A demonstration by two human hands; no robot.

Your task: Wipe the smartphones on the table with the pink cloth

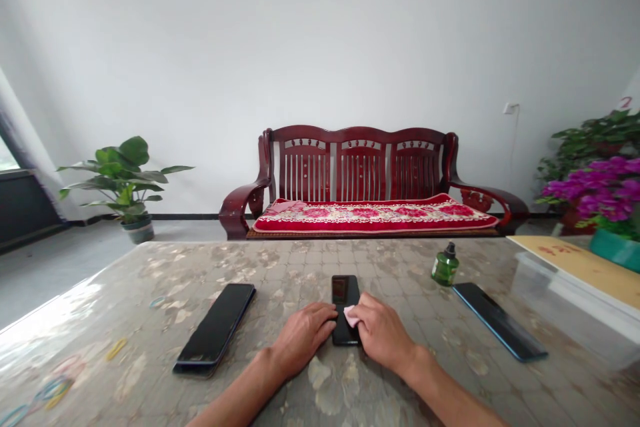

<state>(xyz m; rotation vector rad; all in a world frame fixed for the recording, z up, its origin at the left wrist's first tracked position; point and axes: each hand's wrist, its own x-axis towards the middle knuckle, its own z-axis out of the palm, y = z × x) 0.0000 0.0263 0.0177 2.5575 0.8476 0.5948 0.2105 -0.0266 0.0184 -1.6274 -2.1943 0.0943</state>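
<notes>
1. Phone [345, 295] lies face up on the table [285, 267], between your two hands, its far end clear of both.
2. Your right hand [384, 332]: fingers pinched narrow on a pink cloth [351, 315], which is on the phone's screen, right of center.
3. Your left hand [307, 335]: fingers together, slightly bent, tips at the phone's left edge. Can't tell if they grip it or just rest there.
4. Left of your left hand, well apart: a larger black phone [217, 327], face up, angled. Past it, farther left, yellow rubber bands [116, 349].
5. Right of your right hand, well apart: a blue-edged phone [500, 321], lying at a slant. Just beyond its far end, a green bottle [445, 267] stands upright with a black cap.
6. Farther right of your right hand: a clear plastic box [565, 307].
7. Beyond both hands, past the table: a dark red wooden bench [360, 153] with a red patterned cover [365, 212].
</notes>
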